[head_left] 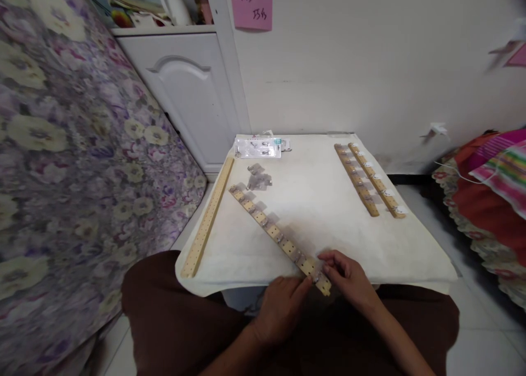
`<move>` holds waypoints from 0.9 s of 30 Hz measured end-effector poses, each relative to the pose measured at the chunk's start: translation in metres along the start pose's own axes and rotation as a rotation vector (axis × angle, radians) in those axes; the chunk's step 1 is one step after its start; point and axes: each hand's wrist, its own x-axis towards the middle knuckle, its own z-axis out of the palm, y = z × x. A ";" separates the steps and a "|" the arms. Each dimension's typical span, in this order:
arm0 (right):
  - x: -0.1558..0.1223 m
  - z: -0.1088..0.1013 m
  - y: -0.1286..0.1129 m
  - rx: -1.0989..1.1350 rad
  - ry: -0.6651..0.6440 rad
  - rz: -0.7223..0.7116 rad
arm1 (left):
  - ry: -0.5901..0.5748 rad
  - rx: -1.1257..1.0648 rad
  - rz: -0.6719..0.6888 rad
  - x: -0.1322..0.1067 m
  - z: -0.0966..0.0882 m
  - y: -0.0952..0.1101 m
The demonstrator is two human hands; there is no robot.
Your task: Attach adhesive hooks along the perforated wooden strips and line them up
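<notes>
A pale wooden strip (271,231) lies slantwise across the white-covered table, its near end at the front edge. Several small metal hooks with clear backing plates sit along it. My left hand (281,306) grips the strip close to that near end, fingers curled against its left side. On the other side, my right hand (348,277) has its thumb and fingers closed in a pinch on a clear-backed hook (317,276) at the strip's near end. Loose clear-backed hooks (259,180) lie in a small heap beyond the strip's far end.
A bare wooden strip with holes (209,217) lies along the table's left side. Two strips with hooks (356,178) rest at the right. Clear hook packaging (258,147) is at the back left. A wall, a white cabinet (176,85) and a floral curtain (82,146) surround the table (320,195).
</notes>
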 end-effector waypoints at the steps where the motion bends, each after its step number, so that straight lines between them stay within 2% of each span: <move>1: 0.000 0.000 0.000 -0.009 0.001 0.001 | -0.008 0.003 0.002 0.000 0.000 0.000; 8: -0.003 -0.001 -0.005 -0.097 0.013 -0.041 | -0.067 0.001 -0.029 0.000 0.000 0.000; 13: -0.006 0.000 -0.009 -0.161 0.029 -0.037 | -0.106 -0.081 -0.048 -0.004 0.007 -0.004; 19: -0.003 0.002 -0.003 -0.140 0.033 -0.005 | -0.097 -0.213 -0.100 -0.005 0.012 -0.004; 27: -0.002 0.003 -0.004 -0.128 0.054 0.004 | -0.051 -0.281 -0.088 -0.005 0.012 -0.005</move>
